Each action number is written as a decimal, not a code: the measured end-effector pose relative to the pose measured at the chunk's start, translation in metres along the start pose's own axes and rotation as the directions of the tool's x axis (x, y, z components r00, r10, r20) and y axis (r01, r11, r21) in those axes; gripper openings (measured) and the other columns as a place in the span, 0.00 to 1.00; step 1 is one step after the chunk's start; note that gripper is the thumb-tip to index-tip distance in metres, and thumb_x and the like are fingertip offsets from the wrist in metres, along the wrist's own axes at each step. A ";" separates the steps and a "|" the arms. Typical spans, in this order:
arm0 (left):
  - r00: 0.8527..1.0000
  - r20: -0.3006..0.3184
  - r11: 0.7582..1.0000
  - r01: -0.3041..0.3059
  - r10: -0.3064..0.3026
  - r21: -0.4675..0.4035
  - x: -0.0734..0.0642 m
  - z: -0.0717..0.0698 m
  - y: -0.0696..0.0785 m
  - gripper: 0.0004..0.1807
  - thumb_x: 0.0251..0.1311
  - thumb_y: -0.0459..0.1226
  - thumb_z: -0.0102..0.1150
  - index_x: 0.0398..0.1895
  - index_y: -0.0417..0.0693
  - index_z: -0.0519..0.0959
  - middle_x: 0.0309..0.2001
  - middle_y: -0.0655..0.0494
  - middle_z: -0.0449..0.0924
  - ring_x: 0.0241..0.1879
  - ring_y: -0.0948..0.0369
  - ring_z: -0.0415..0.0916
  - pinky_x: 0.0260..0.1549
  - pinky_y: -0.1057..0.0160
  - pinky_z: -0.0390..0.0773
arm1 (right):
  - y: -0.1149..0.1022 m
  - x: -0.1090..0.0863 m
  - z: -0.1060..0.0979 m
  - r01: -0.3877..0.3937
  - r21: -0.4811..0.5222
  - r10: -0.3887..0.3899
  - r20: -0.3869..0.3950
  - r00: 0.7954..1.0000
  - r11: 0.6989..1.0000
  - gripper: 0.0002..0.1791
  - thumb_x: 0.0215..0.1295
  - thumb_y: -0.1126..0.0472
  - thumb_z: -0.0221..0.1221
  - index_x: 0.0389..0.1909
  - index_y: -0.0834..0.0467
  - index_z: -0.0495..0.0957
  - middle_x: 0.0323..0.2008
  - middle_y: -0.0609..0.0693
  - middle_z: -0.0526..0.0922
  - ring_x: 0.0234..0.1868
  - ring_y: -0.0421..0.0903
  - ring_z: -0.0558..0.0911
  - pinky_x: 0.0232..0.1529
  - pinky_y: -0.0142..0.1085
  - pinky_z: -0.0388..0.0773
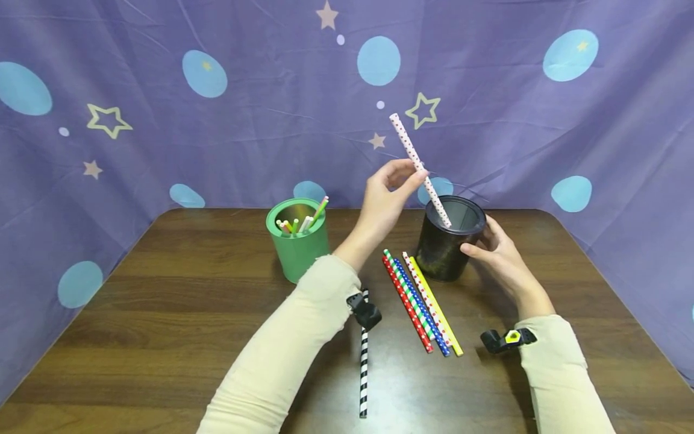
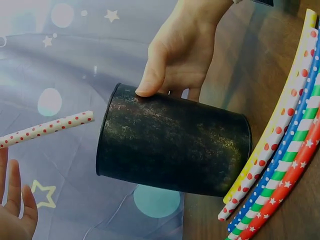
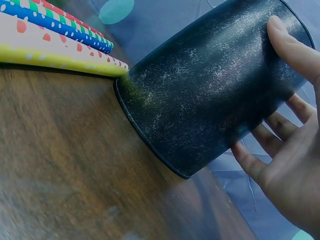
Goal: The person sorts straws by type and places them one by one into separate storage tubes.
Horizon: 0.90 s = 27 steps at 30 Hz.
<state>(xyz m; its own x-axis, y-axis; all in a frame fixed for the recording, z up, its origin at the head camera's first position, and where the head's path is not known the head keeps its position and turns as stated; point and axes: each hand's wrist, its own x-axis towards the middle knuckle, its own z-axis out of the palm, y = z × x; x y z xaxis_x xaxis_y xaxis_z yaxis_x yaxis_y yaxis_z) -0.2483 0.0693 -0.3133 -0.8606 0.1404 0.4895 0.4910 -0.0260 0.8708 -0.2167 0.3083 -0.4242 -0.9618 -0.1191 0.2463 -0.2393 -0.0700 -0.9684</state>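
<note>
My left hand (image 1: 387,190) pinches a white paper straw with small red dots (image 1: 409,147) between thumb and fingers. The straw is tilted, its lower end overlapping the mouth of the black can (image 1: 444,259) in the head view. In the left wrist view that same dotted straw (image 2: 55,125) ends just short of the can's rim. My right hand (image 1: 501,259) grips the can's right side, thumb in front and fingers round the back. The right wrist view shows the thumb of the right hand (image 3: 290,150) against the speckled black can wall (image 3: 200,95), which stands upright on the table.
Beside the can lie several patterned straws (image 1: 420,307) in red, green-striped, blue, dotted white and yellow. A black-and-white striped straw (image 1: 363,374) lies partly under my left forearm. A green can (image 1: 298,256) holding several short straws stands left on the wooden table (image 1: 190,325).
</note>
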 end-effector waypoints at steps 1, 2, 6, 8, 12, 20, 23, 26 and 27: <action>1.000 -0.001 1.000 -0.002 0.002 -0.005 0.000 0.001 0.000 0.14 0.64 0.37 0.64 0.49 0.38 0.80 0.43 0.47 0.85 0.43 0.62 0.80 0.43 0.69 0.73 | 0.000 0.000 0.000 0.001 -0.001 -0.001 0.000 1.000 1.000 0.39 0.65 0.74 0.60 0.74 0.56 0.56 0.67 0.52 0.67 0.63 0.42 0.69 0.58 0.28 0.69; 1.000 0.001 1.000 -0.005 0.005 -0.007 0.000 0.001 -0.001 0.14 0.64 0.37 0.65 0.49 0.38 0.80 0.44 0.47 0.85 0.44 0.61 0.80 0.44 0.69 0.73 | 0.000 0.000 0.000 0.003 -0.005 -0.003 -0.001 1.000 1.000 0.39 0.65 0.74 0.60 0.74 0.57 0.56 0.66 0.52 0.67 0.62 0.42 0.69 0.57 0.28 0.69; 1.000 0.019 1.000 -0.011 0.010 0.017 -0.001 0.004 -0.008 0.15 0.63 0.36 0.65 0.49 0.39 0.80 0.45 0.48 0.84 0.45 0.60 0.80 0.46 0.67 0.74 | 0.000 -0.001 0.001 0.004 0.003 -0.004 -0.002 1.000 1.000 0.39 0.65 0.74 0.60 0.75 0.57 0.56 0.66 0.53 0.67 0.60 0.41 0.70 0.56 0.27 0.71; 1.000 0.020 1.000 -0.005 0.005 0.030 -0.002 0.006 -0.013 0.14 0.63 0.36 0.66 0.49 0.38 0.81 0.45 0.47 0.84 0.44 0.60 0.79 0.46 0.67 0.74 | -0.001 -0.001 0.001 0.004 0.014 -0.004 0.002 1.000 1.000 0.40 0.65 0.74 0.60 0.75 0.57 0.55 0.66 0.54 0.67 0.60 0.41 0.71 0.55 0.27 0.72; 1.000 0.021 0.999 0.015 -0.016 0.040 -0.007 0.009 -0.024 0.13 0.62 0.34 0.66 0.48 0.36 0.81 0.44 0.45 0.85 0.42 0.60 0.79 0.45 0.67 0.75 | -0.001 -0.001 0.001 0.008 0.020 -0.008 0.005 1.000 1.000 0.40 0.65 0.74 0.60 0.75 0.57 0.56 0.65 0.51 0.68 0.60 0.41 0.71 0.55 0.28 0.72; 0.997 0.065 0.995 0.035 -0.041 0.092 -0.016 0.018 -0.041 0.12 0.62 0.33 0.65 0.47 0.37 0.81 0.44 0.46 0.85 0.38 0.64 0.77 0.42 0.70 0.74 | 0.000 0.000 0.000 0.017 0.006 -0.017 0.002 1.000 1.000 0.40 0.65 0.74 0.59 0.75 0.57 0.55 0.66 0.52 0.68 0.61 0.42 0.71 0.57 0.28 0.70; 0.996 0.079 0.991 0.032 -0.043 0.133 -0.018 0.021 -0.046 0.12 0.63 0.34 0.65 0.47 0.38 0.81 0.44 0.47 0.85 0.38 0.64 0.77 0.42 0.71 0.74 | 0.000 -0.001 0.000 0.015 0.012 -0.015 -0.001 1.000 1.000 0.40 0.65 0.74 0.59 0.75 0.57 0.55 0.65 0.51 0.68 0.60 0.42 0.71 0.56 0.28 0.71; 0.994 0.094 0.986 0.034 -0.050 0.164 -0.020 0.022 -0.050 0.12 0.63 0.35 0.65 0.47 0.39 0.82 0.44 0.48 0.85 0.38 0.63 0.78 0.42 0.71 0.74 | 0.000 -0.001 0.000 0.013 0.008 -0.013 -0.004 1.000 1.000 0.39 0.65 0.74 0.59 0.75 0.57 0.56 0.64 0.51 0.69 0.59 0.41 0.72 0.56 0.28 0.71; 0.994 0.099 0.984 0.037 -0.055 0.177 -0.021 0.022 -0.050 0.12 0.63 0.35 0.65 0.47 0.39 0.82 0.43 0.48 0.85 0.38 0.63 0.78 0.42 0.71 0.74 | 0.000 0.000 0.000 0.012 0.008 -0.012 -0.005 1.000 1.000 0.39 0.65 0.74 0.59 0.75 0.57 0.56 0.64 0.51 0.69 0.59 0.41 0.72 0.56 0.28 0.70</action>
<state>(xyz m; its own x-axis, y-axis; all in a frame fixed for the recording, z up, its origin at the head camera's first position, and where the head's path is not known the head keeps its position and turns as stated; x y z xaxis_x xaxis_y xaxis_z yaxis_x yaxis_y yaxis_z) -0.2519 0.0896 -0.3683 -0.8688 0.2387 0.4339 0.4751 0.1549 0.8662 -0.2165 0.3083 -0.4247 -0.9596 -0.1138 0.2573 -0.2494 -0.0793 -0.9651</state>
